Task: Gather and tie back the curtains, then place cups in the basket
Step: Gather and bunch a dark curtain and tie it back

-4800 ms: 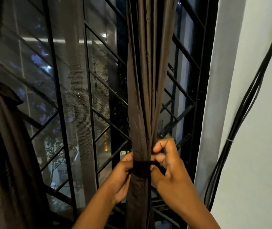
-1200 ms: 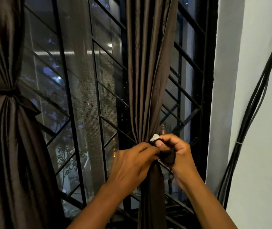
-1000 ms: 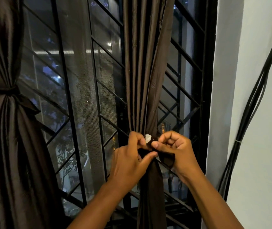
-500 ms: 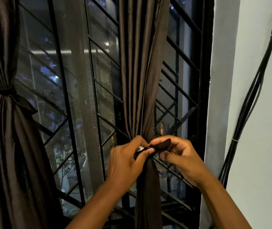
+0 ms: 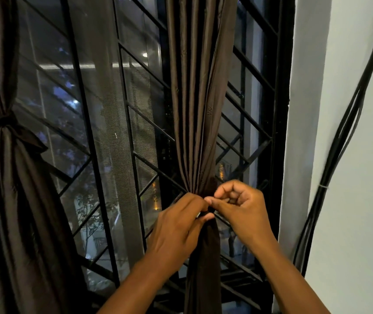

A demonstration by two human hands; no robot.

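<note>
A dark brown curtain (image 5: pixel 195 109) hangs gathered into a narrow bunch in front of the barred window. At its waist, my left hand (image 5: pixel 178 232) and my right hand (image 5: pixel 239 209) meet and pinch a dark tie-back band (image 5: pixel 210 210) wrapped round the bunch; most of the band is hidden by my fingers. A bit of white shows under my left thumb. A second brown curtain (image 5: pixel 6 177) at the far left is cinched by its own dark tie (image 5: pixel 2 120). No cups or basket are in view.
A black metal window grille (image 5: pixel 122 132) with diagonal bars and a mesh screen stands behind the curtains. A white wall (image 5: pixel 357 155) fills the right side, with a bundle of black cables (image 5: pixel 339 143) running down it.
Since a second ago, both hands have drawn together on the band at the curtain's waist. The loose band end my right hand held out is now tucked in between my fingertips.
</note>
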